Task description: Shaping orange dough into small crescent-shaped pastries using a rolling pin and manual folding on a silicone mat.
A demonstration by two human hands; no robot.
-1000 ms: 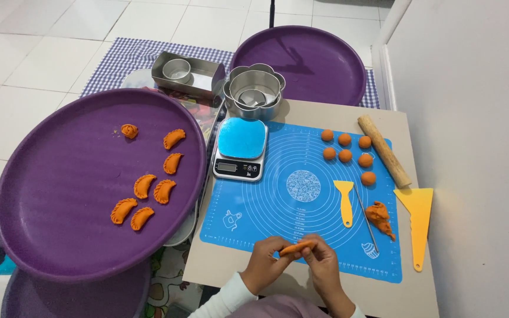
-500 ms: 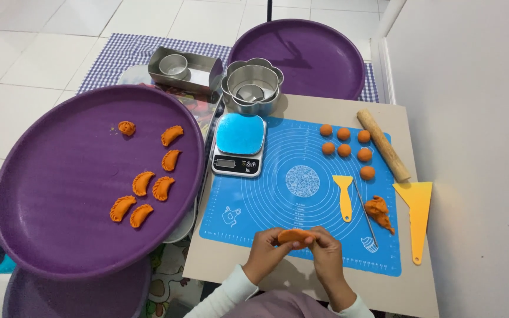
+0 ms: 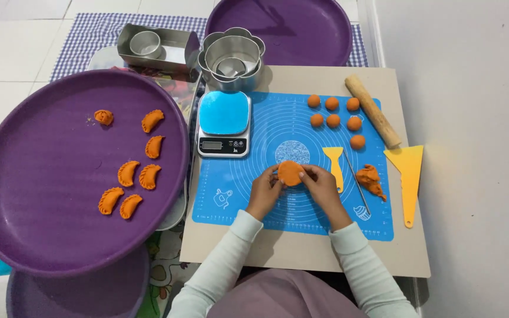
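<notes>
Seven folded orange pastries (image 3: 129,172) lie on the purple tray (image 3: 42,235); six dough balls (image 3: 334,120) wait; left hand (image 3: 264,191) and right hand (image 3: 320,188) both pinch a flattened dough disc (image 3: 290,173).

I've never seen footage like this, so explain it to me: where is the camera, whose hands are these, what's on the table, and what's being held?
The camera sits on a person's head and looks down, so both hands are theirs. The left hand and right hand hold a flat orange dough disc between them above a blue baking mat. On the mat lie seven orange dough balls, a small yellow scraper and a lump of orange dough. Nearby are a kitchen scale, a wooden rolling pin and a larger yellow scraper. A purple tray on the left carries seven folded orange pastries.
</notes>
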